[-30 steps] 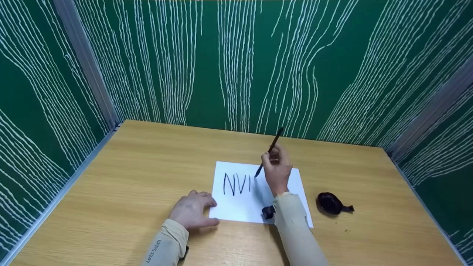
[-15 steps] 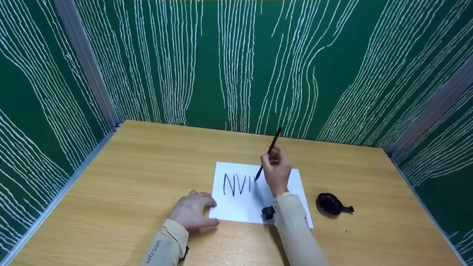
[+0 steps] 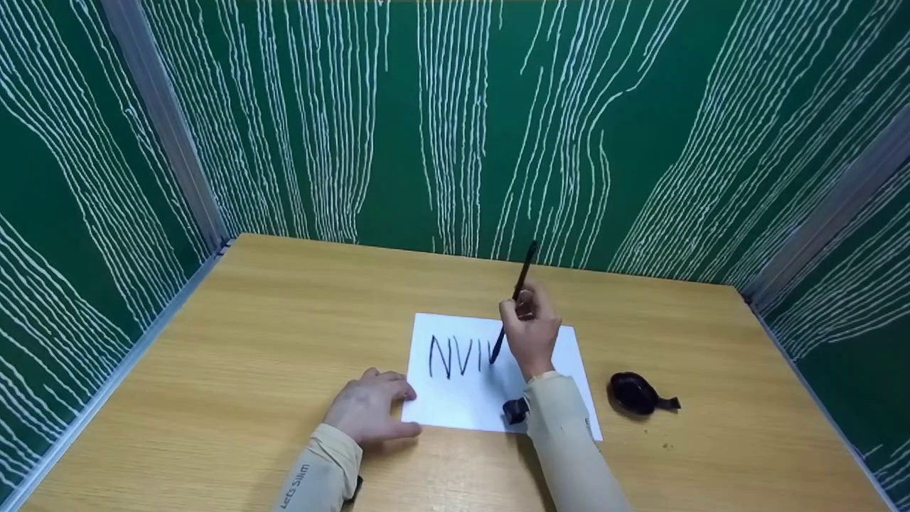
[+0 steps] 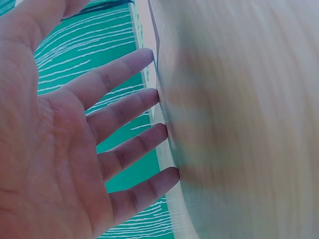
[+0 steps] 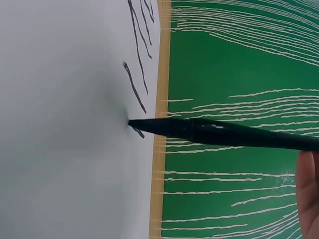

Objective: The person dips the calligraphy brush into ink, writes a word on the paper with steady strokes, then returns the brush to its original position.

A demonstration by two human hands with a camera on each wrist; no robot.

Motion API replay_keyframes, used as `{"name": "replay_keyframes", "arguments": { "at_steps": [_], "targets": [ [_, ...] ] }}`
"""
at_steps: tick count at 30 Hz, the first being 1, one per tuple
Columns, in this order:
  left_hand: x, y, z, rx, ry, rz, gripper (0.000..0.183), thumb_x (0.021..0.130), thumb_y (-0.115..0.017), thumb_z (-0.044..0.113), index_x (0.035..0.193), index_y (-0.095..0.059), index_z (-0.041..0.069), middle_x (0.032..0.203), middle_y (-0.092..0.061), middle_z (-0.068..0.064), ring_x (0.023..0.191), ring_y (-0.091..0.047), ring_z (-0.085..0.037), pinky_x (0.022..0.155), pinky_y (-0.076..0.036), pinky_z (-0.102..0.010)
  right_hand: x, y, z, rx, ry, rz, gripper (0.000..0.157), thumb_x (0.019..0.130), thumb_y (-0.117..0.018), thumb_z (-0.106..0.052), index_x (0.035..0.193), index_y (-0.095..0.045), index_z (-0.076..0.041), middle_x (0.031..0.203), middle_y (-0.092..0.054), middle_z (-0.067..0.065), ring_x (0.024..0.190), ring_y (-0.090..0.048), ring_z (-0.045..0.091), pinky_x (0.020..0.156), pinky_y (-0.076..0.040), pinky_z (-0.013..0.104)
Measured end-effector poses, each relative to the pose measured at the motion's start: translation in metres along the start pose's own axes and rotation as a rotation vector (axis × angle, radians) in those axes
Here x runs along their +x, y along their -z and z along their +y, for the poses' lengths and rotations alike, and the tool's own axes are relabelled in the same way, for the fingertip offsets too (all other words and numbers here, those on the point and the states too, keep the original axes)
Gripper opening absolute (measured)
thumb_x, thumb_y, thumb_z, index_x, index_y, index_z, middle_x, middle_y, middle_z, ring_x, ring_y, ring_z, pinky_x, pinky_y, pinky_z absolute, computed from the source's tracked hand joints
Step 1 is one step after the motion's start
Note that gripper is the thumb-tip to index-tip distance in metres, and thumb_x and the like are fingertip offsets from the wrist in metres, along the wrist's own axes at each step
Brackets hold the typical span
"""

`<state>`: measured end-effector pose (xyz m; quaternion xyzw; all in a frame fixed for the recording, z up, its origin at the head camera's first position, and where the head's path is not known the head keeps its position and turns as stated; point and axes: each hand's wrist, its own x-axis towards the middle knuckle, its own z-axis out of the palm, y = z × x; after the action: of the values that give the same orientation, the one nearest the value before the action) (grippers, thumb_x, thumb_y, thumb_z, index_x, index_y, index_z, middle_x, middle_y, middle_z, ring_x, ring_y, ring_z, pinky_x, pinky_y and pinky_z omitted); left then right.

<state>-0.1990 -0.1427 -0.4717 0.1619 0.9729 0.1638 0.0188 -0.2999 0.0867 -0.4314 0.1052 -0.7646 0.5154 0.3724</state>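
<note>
Right hand: the brush (image 5: 214, 132) is pinched between the fingers of the right hand (image 3: 533, 331), which is raised over the paper, with the forearm brought in from below.
Brush: it is held tilted, its butt pointed away towards the back wall and its tip set on the paper, at the end of a short dark stroke.
Left hand: the left hand (image 3: 370, 405) is laid palm down at the paper's lower left corner; its fingers (image 4: 124, 114) are spread wide and grip nothing (the thumb is parted from the rest).
Paper: the white paper (image 3: 455, 405) is laid flat on the worktop (image 3: 249, 320), its right part covered by the right hand and sleeve.
Marks: the strokes (image 3: 455, 357) are lined up across the upper left of the paper and are read as N, V, I, followed by the stroke under the tip.
Dish: the black dish (image 3: 633, 393) is placed right of the paper, apart from it, its handle pointed right.
Sleeves: both wrists are covered by pale sleeves (image 3: 572, 441); lettering is printed on the left one.
Walls: the worktop is enclosed by green walls (image 3: 398, 142) covered with wavy white lines.
</note>
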Motion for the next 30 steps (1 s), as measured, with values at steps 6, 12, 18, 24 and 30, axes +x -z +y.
{"name": "replay_keyframes", "arguments": {
  "at_steps": [6,12,18,24,30],
  "targets": [
    [0.001,-0.001,0.0,-0.002,0.022,-0.021,0.051,0.063,-0.059,0.063,0.102,-0.061,0.03,0.121,-0.053,0.006,0.107,-0.045,-0.022,0.084,-0.041,-0.048,0.0,-0.003,0.014,-0.006,0.003,-0.001,0.015,0.078,-0.055,-0.005,0.091,-0.056,-0.011,0.068,-0.058,0.006,0.057,-0.055,0.02,0.048,-0.047,0.026],
    [0.0,0.0,0.001,0.003,0.019,-0.023,0.053,0.062,-0.059,0.063,0.103,-0.061,0.029,0.121,-0.053,0.005,0.108,-0.045,-0.022,0.085,-0.041,-0.048,0.001,-0.007,0.034,0.004,0.02,-0.005,0.014,0.077,-0.058,-0.01,0.089,-0.057,-0.018,0.066,-0.058,0.001,0.055,-0.053,0.014,0.045,-0.044,0.021],
    [0.001,0.0,0.001,0.008,0.021,-0.032,0.053,0.063,-0.059,0.064,0.103,-0.06,0.029,0.121,-0.053,0.006,0.108,-0.045,-0.021,0.086,-0.041,-0.047,0.002,-0.004,0.032,0.002,0.017,-0.008,0.013,0.077,-0.056,-0.012,0.089,-0.057,-0.018,0.066,-0.057,-0.004,0.054,-0.052,0.01,0.046,-0.045,0.021],
    [0.0,0.0,0.001,0.001,0.023,-0.026,0.051,0.063,-0.059,0.063,0.102,-0.061,0.029,0.12,-0.053,0.006,0.107,-0.044,-0.021,0.084,-0.041,-0.046,0.005,0.0,0.029,0.018,-0.003,0.075,0.016,0.079,-0.053,-0.013,0.095,-0.054,-0.016,0.073,-0.056,-0.005,0.063,-0.053,0.007,0.053,-0.048,0.021],
    [-0.001,0.001,0.001,-0.009,0.012,-0.006,0.05,0.064,-0.06,0.061,0.101,-0.062,0.028,0.12,-0.053,0.006,0.107,-0.045,-0.022,0.083,-0.041,-0.047,0.007,0.0,0.033,0.008,-0.041,0.118,0.021,0.081,-0.056,-0.017,0.102,-0.051,-0.019,0.077,-0.055,-0.004,0.068,-0.053,0.005,0.057,-0.047,0.019]
  ]
}}
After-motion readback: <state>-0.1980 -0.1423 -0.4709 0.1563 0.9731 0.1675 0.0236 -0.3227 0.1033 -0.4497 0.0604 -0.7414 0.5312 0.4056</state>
